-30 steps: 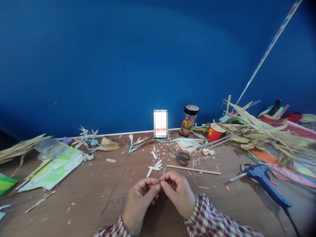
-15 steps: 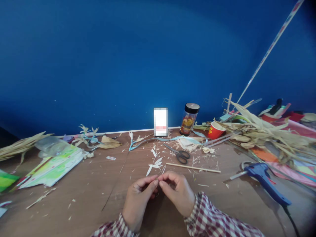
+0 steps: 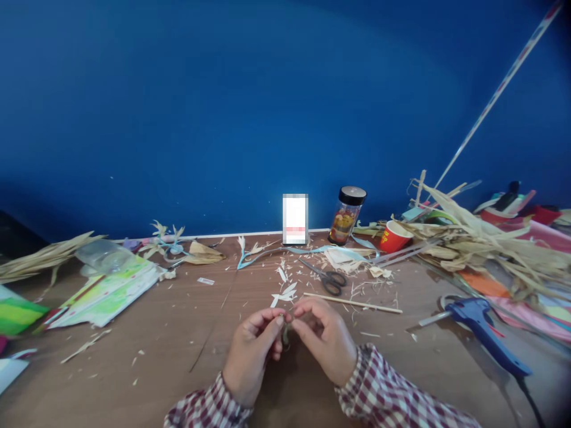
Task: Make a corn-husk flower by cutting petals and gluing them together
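Close together over the near middle of the table, my left hand (image 3: 254, 351) and my right hand (image 3: 328, 342) both pinch with thumb and forefinger. Between the fingertips a small, pale, thin strip (image 3: 286, 337) hangs down; its kind is too small to make out and the fingers cover most of it. Just beyond the hands lie white husk-like pieces (image 3: 285, 294) and a thin wooden stick (image 3: 354, 303). Dark-handled scissors (image 3: 332, 280) rest behind the stick.
A blue glue gun (image 3: 486, 330) lies at right, below a heap of dried husks (image 3: 473, 238). A red paper cup (image 3: 395, 236) and a lidded jar (image 3: 347, 215) stand at the back. At left are a clear plastic container (image 3: 104, 257) and a green-white packet (image 3: 111, 291). Scraps litter the table.
My fingertips have drawn slightly apart, and more of the pale strip shows between them. The whole view has shifted a little, with the table things appearing farther right.
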`<act>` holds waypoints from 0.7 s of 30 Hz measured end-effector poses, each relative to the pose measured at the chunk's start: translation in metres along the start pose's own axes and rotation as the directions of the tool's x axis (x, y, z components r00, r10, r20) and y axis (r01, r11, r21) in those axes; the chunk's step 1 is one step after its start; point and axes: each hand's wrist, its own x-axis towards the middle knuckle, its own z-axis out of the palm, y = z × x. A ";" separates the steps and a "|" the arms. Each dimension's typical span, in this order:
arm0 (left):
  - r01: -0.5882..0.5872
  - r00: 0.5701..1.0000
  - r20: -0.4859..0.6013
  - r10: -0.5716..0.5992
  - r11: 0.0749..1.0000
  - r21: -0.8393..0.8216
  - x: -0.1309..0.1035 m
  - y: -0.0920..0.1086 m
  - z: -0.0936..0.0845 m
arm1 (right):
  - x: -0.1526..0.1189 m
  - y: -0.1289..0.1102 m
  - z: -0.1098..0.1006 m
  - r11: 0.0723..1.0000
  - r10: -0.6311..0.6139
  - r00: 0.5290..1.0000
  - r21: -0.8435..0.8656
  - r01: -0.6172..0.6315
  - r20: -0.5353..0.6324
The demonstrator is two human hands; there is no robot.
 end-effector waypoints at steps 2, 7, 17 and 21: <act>0.013 0.999 0.040 -0.013 1.000 -0.016 0.000 0.003 -0.001 | 0.002 -0.003 -0.006 0.993 -0.099 0.995 -0.070 0.096 -0.035; -0.038 0.983 0.182 0.021 0.995 0.088 -0.002 0.007 -0.002 | 0.007 -0.005 -0.014 0.997 -0.074 0.981 0.014 0.072 0.180; -0.033 0.972 0.236 -0.023 0.972 0.231 0.002 0.004 -0.005 | 0.009 0.005 -0.013 0.994 -0.023 0.962 0.112 -0.008 0.271; -0.012 0.964 0.261 -0.047 0.975 0.220 0.001 0.003 -0.005 | 0.007 0.004 -0.011 0.992 -0.021 0.963 0.129 -0.015 0.270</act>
